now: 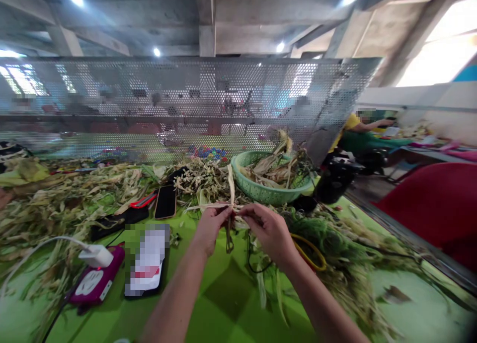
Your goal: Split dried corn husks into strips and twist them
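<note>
Pale dried husk strips (231, 184) cross between my two hands above the green table; one stands upright and another points left. My left hand (211, 226) pinches the strips where they meet, thumb against fingers. From the right, my right hand (266, 228) has its fingertips closed on the strips' other side. A darker folded strip (229, 241) hangs below the crossing. The fingers hide how the strips are joined.
A green plastic basket (276, 196) of dried husks stands behind my right hand. Left lie a dark phone (166, 202), a red cutter (143, 200), a lit phone (147, 263) and a purple power strip (97, 278). Husk scraps (67, 199) cover the left; a perforated metal screen (179, 99) borders the back.
</note>
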Available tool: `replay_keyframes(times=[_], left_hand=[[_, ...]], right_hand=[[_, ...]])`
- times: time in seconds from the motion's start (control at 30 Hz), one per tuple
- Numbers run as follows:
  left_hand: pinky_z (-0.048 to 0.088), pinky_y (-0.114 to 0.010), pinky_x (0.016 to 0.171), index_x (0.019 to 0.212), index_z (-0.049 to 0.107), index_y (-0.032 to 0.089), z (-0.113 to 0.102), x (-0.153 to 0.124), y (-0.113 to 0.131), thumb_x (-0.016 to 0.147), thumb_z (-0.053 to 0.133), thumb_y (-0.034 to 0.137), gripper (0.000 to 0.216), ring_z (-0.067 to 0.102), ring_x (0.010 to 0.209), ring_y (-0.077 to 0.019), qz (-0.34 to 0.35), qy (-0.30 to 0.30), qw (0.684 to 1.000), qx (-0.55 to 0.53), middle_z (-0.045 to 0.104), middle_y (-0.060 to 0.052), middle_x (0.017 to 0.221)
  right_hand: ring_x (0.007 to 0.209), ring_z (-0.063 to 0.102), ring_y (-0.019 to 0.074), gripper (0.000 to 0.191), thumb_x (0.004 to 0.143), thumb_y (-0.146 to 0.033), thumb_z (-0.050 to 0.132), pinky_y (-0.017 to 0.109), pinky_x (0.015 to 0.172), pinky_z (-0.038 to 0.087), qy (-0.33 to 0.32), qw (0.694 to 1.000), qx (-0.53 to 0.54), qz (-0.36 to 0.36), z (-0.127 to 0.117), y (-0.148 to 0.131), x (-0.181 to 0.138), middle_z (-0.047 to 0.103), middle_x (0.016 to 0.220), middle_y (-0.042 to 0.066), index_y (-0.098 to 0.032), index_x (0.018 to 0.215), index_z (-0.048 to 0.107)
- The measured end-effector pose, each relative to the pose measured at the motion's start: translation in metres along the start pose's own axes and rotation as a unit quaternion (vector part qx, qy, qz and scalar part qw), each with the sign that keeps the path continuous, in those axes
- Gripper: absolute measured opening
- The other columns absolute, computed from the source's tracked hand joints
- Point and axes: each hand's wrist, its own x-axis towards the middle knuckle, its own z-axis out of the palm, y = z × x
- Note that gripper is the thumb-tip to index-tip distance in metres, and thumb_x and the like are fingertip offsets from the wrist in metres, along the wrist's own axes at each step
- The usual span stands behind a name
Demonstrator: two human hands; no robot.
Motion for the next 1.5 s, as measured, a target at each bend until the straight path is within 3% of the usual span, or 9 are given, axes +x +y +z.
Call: replay_keyframes(times=[0.27,0.4,0.53,0.73,0.9,1.1,1.3,1.5], left_hand=[[0.042,-0.019,0.057,0.081,0.068,0.013,0.005,-0.002,-0.002,0.061,0.080,0.030,0.029,0.055,0.057,-0.0081,-0.022,0.010,0.997,-0.077,0.063,-0.001,0.066],[0.045,-0.021,0.062,0.084,0.069,0.013,0.007,-0.005,0.000,0.062,0.079,0.031,0.030,0.059,0.064,-0.0110,-0.034,0.000,0.995,-0.092,0.068,-0.004,0.075],[0.048,-0.024,0.065,0.084,0.068,0.013,0.009,-0.006,0.001,0.065,0.078,0.032,0.029,0.061,0.066,-0.0125,-0.049,0.002,0.992,-0.113,0.068,-0.005,0.075],[0.047,-0.022,0.063,0.092,0.068,0.013,0.009,-0.006,-0.003,0.068,0.076,0.031,0.031,0.060,0.065,-0.0107,-0.044,-0.020,0.995,-0.082,0.066,-0.003,0.075],[0.047,-0.023,0.061,0.089,0.066,0.012,0.013,-0.010,-0.002,0.068,0.075,0.035,0.032,0.058,0.060,-0.0101,-0.070,-0.041,0.994,-0.067,0.064,-0.002,0.071],[0.044,-0.020,0.053,0.086,0.064,0.012,0.017,-0.012,0.000,0.063,0.078,0.036,0.036,0.053,0.053,-0.0075,-0.079,-0.035,0.995,-0.042,0.059,0.002,0.063],[0.042,-0.018,0.054,0.081,0.060,0.013,0.016,-0.013,-0.002,0.065,0.077,0.031,0.030,0.052,0.053,-0.0064,-0.082,-0.071,0.993,-0.033,0.057,0.003,0.061],[0.048,-0.023,0.063,0.088,0.060,0.013,0.015,-0.013,0.000,0.071,0.072,0.031,0.027,0.058,0.064,-0.0105,-0.061,-0.084,0.994,-0.017,0.061,0.000,0.072]], right_hand=[[0.077,0.061,0.0178,0.010,0.083,-0.027,0.056,0.026,0.071,0.047,0.063,0.992,0.081,0.067,0.003,0.003,-0.001,0.066,0.082,0.002,-0.020,0.088,0.060],[0.073,0.060,0.0175,0.019,0.083,-0.036,0.058,0.026,0.066,0.047,0.018,0.984,0.125,0.126,0.006,0.004,-0.001,0.066,0.080,0.002,-0.019,0.089,0.062],[0.080,0.060,0.0183,0.029,0.085,-0.043,0.055,0.027,0.073,0.047,-0.031,0.966,0.200,0.160,0.010,0.006,0.002,0.066,0.082,0.002,-0.018,0.090,0.068],[0.079,0.059,0.0156,0.026,0.077,-0.041,0.067,0.026,0.075,0.045,0.018,0.894,0.387,0.227,0.014,0.006,0.003,0.067,0.082,0.002,-0.019,0.091,0.069],[0.067,0.057,0.0135,0.024,0.065,-0.036,0.078,0.025,0.066,0.045,0.078,0.851,0.441,0.274,0.016,0.010,0.001,0.065,0.074,0.001,-0.019,0.077,0.068],[0.061,0.052,0.0123,0.025,0.065,-0.037,0.076,0.025,0.060,0.041,0.094,0.867,0.414,0.260,0.016,0.007,0.001,0.060,0.066,0.000,-0.017,0.070,0.063],[0.059,0.044,0.0108,0.028,0.064,-0.038,0.075,0.023,0.057,0.036,0.117,0.893,0.364,0.237,0.014,0.007,0.001,0.052,0.060,-0.003,-0.017,0.062,0.058],[0.055,0.045,0.0092,0.023,0.066,-0.035,0.075,0.022,0.054,0.036,0.066,0.874,0.409,0.255,0.007,0.005,0.003,0.054,0.061,-0.003,-0.017,0.067,0.061]])
